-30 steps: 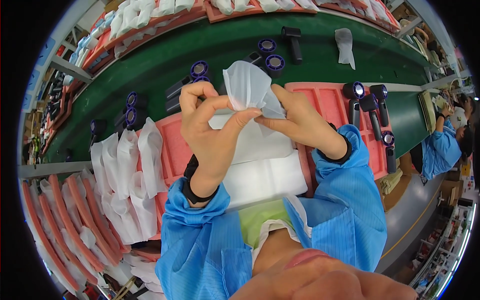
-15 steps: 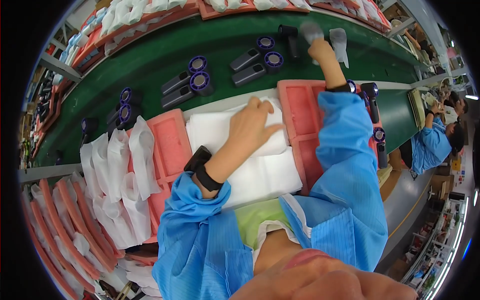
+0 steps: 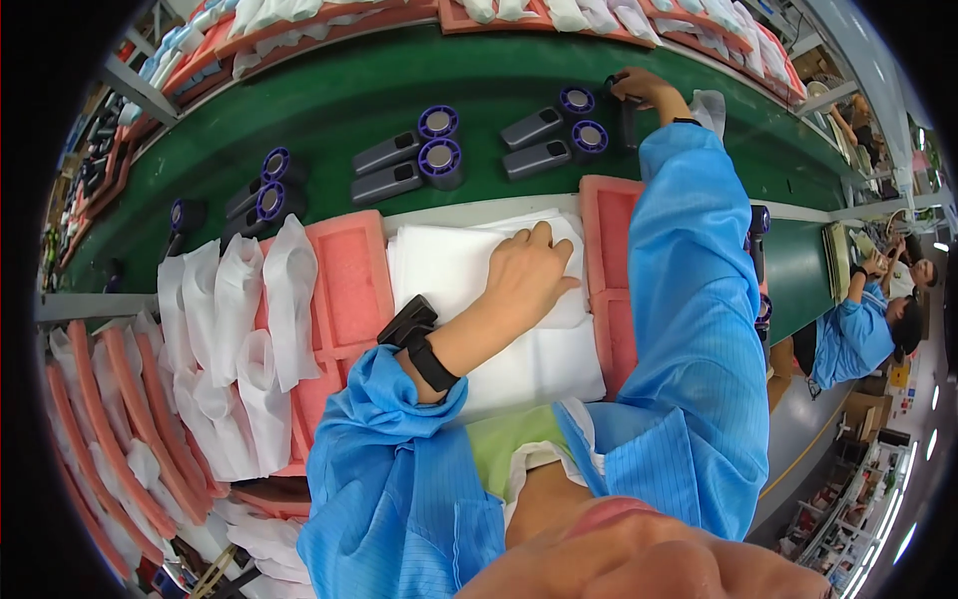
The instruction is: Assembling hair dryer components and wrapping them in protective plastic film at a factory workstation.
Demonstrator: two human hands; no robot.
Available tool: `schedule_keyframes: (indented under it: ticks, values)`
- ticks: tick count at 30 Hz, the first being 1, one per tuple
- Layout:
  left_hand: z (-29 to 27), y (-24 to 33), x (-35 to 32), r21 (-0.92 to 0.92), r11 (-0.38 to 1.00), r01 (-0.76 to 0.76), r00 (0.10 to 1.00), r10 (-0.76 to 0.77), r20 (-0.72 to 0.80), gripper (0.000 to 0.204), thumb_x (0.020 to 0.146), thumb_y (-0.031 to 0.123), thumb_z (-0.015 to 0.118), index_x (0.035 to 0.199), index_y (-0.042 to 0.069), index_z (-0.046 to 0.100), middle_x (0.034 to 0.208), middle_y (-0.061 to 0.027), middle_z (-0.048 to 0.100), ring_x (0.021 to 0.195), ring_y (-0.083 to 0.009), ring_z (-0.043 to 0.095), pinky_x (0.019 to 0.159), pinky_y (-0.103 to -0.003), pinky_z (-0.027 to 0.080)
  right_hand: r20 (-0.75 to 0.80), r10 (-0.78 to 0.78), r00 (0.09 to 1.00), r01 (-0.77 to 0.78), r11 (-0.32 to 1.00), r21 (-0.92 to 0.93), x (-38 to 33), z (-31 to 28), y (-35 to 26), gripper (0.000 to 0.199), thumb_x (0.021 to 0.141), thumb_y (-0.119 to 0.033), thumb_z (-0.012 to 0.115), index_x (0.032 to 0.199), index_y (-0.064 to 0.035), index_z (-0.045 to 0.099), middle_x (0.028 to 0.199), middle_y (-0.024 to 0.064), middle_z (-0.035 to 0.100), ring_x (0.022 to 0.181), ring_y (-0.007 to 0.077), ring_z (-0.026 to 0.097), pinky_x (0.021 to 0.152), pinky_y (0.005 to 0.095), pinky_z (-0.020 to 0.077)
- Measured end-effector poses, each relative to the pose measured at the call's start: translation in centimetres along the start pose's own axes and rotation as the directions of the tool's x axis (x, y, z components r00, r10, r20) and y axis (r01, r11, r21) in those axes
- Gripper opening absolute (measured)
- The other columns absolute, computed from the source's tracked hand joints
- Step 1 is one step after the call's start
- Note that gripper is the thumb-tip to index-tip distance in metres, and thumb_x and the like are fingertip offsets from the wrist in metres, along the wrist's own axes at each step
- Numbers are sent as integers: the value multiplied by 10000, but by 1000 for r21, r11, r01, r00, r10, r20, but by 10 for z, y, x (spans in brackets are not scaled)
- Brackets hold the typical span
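Observation:
My right hand (image 3: 647, 88) reaches across the green work surface, its fingers closed around the top of a dark handheld fan (image 3: 628, 125). Just right of it lies a piece in a whitish translucent sleeve (image 3: 710, 108), partly hidden by my arm. My left hand (image 3: 529, 272) rests on a stack of white sheets or sleeves (image 3: 439, 262), fingers bent and thumb apart, gripping nothing that shows. More handheld fans lie left of my right hand, with grey handles and purple-ringed round heads, among them one fan (image 3: 539, 160) and another (image 3: 387, 184).
Left of the stack, a pink foam tray (image 3: 349, 275) carries white-sleeved pieces (image 3: 289, 299). Another pink tray (image 3: 611, 240) lies under my right arm. Stacked trays (image 3: 130, 439) stand lower left, and filled trays (image 3: 549, 22) line the far edge. A co-worker (image 3: 853, 339) sits at right.
My right hand has let go of a motion-blurred whitish thing and now grips the dark fan left of it. My left hand's fingers have bent down on the stack. The view has shifted slightly.

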State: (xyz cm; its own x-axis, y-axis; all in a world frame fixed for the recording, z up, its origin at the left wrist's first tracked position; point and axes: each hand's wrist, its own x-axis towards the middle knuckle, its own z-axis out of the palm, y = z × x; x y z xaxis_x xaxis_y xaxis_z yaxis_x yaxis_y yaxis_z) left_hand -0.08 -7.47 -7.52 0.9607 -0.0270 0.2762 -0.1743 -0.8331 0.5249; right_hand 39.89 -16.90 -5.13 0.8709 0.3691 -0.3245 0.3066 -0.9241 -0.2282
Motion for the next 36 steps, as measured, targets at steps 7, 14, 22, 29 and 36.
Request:
schedule_keyframes:
  ticks: [7, 14, 22, 29, 36]
  values:
    - [-5, 5, -3, 10, 999, -47, 999, 46, 11, 194, 686, 165, 774, 829, 96, 662, 863, -107, 560, 829, -272, 577, 708, -379, 473, -15, 123, 992, -123, 983, -133, -4, -4, 11, 544, 598, -376, 797, 1022, -54, 682, 904, 115, 674, 734, 237, 648, 574, 357, 551]
    - [1, -9, -1, -57, 998, -3, 1000, 5, 21, 111, 726, 162, 747, 764, 96, 666, 847, -97, 568, 815, -272, 573, 699, -373, 467, -612, -303, 730, 505, 843, 186, -138, -54, -14, 591, 625, -323, 850, 1065, 6, 633, 859, 60, 675, 640, 98, 602, 498, 247, 453]
    - [-48, -11, 10, -433, 896, 101, 995, -78, 70, 103, 765, 137, 732, 822, 71, 676, 806, -78, 591, 650, -226, 566, 592, -335, 441, -766, -471, 438, 887, 88, 453, -263, -18, -21, 614, 642, -113, 807, 1172, 41, 537, 1056, 143, 608, 925, 215, 598, 794, 324, 491]
    - [-84, -26, 10, -650, 755, 86, 988, -151, -45, 94, 808, 111, 714, 858, 46, 666, 776, -16, 609, 601, -99, 498, 554, -252, 392, -750, -525, 402, 912, 156, 379, -285, -11, -22, 645, 588, 84, 723, 1193, 22, 510, 1203, 128, 566, 1055, 186, 578, 924, 311, 471]
    - [-102, -24, 10, -829, 559, 29, 954, -264, -144, 85, 892, 110, 654, 913, 31, 631, 828, 16, 638, 634, -60, 498, 574, -223, 398, -745, -561, 361, 931, 167, 325, -299, 2, -51, 634, 593, 80, 723, 1186, -2, 514, 1182, 127, 557, 1066, 194, 570, 934, 307, 458]
